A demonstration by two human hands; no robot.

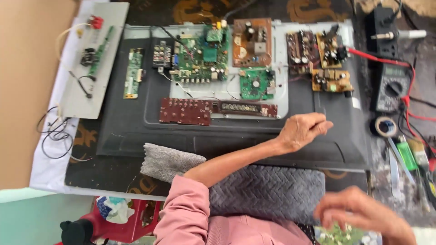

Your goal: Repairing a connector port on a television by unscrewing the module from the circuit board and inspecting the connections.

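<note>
my left hand (303, 130) rests knuckles-up on the dark back panel (318, 154) of the flat screen set, grip loosely curled and holding nothing, fingers aimed toward the multimeter (391, 87). the nearest thing to it is the long brown circuit board (218, 110), just up and to the left, its long axis running across the panel, level with my forearm in its pink sleeve (188, 213). my right hand (363, 215) hovers blurred, low in view, fingers spread and empty, well apart from the boards.
</note>
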